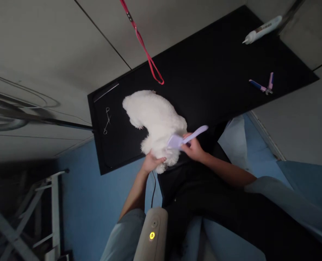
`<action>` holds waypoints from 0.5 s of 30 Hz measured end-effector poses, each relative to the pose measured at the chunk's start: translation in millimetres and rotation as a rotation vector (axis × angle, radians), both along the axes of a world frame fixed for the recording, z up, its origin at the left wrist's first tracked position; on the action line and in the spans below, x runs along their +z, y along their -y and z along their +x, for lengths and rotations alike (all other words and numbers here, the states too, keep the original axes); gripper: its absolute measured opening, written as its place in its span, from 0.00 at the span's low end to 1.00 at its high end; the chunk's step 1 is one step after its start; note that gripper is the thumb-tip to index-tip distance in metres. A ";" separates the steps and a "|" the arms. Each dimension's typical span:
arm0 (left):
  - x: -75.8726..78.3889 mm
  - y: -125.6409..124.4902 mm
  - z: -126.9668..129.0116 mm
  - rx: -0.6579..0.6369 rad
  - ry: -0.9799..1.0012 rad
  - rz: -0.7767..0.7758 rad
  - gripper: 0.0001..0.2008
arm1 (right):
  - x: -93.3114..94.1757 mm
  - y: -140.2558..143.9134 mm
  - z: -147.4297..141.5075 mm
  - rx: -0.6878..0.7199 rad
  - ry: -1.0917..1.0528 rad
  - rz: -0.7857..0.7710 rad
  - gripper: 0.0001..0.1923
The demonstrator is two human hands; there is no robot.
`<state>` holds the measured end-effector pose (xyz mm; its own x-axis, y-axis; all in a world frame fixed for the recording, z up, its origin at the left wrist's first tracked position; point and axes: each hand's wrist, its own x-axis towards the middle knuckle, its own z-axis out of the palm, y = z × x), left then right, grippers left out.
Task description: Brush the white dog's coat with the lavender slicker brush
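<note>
Brushing step: left hand (151, 162) is clamped on the dog (155, 125); right hand (194, 148), just beside it, is clamped on the brush (186, 138). The next stroke likely requires a steady hold.

We cannot see the brush (186, 139) bristles, and fur hides the left hand (152, 162) fingertips partly.

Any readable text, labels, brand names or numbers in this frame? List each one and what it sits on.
No text can be read in this frame.
white bottle at the far end of the black table: a dark label band, too small and blurred to read.
grey device at the bottom edge: a lit yellow indicator and a round button, no legible marking.
purple brush in the right hand: no print visible.
</note>
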<state>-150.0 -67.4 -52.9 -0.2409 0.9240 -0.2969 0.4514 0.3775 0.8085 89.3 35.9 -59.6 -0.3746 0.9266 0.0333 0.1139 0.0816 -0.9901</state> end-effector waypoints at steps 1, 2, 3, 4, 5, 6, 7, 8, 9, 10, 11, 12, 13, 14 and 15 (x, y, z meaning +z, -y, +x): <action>-0.5 0.0 -0.3 0.008 0.024 -0.007 0.38 | -0.1 1.0 0.0 0.107 0.015 -0.030 0.17; -1.3 0.2 -0.6 0.021 0.055 -0.010 0.38 | -0.4 1.4 -0.3 0.170 0.032 -0.064 0.17; -2.2 0.4 -0.9 0.031 0.086 -0.006 0.37 | -0.8 1.0 -0.9 0.166 0.045 -0.087 0.17; -3.2 0.9 -1.0 0.035 0.101 0.008 0.36 | -1.3 0.2 -1.4 0.101 0.050 -0.089 0.17; -4.1 1.4 -1.0 0.032 0.110 0.024 0.36 | -1.8 -0.7 -1.8 0.004 0.044 -0.069 0.18; -4.7 2.0 -0.8 0.026 0.112 0.037 0.35 | -2.3 -1.2 -1.9 -0.074 0.031 -0.037 0.18; -5.0 2.5 -0.6 0.018 0.108 0.043 0.36 | -2.9 -1.1 -1.9 -0.102 0.019 -0.007 0.19; -5.1 3.0 -0.5 0.010 0.098 0.040 0.36 | -3.5 -0.6 -1.7 -0.067 0.014 0.008 0.19; -4.8 3.4 -0.4 0.004 0.087 0.028 0.36 | -4.3 0.0 -1.4 0.015 0.017 -0.002 0.18; -4.3 3.6 -0.6 0.004 0.081 0.012 0.37 | -5.2 0.2 -1.1 0.101 0.025 -0.031 0.18; -3.8 3.6 -0.9 0.009 0.081 -0.003 0.37 | -6.0 -0.6 -0.6 0.150 0.033 -0.066 0.17; -3.3 3.3 -1.5 0.014 0.086 -0.012 0.37 | -6.7 -2.2 -0.1 0.136 0.037 -0.090 0.17; -2.9 3.0 -2.3 0.014 0.093 -0.013 0.37 | -7.1 -4.5 0.5 0.057 0.030 -0.093 0.17; -2.6 2.4 -3.4 0.009 0.100 -0.008 0.37 | -7.2 -6.8 1.0 -0.048 0.014 -0.073 0.17; -2.5 1.9 -4.7 0.000 0.108 0.000 0.37 | -6.9 -8.5 1.5 -0.127 -0.004 -0.040 0.17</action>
<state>-154.7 -69.3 -55.4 -0.2078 0.9240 -0.3211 0.3618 0.3776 0.8523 90.8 44.3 -66.5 -0.2539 0.9672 -0.0037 0.1165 0.0268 -0.9928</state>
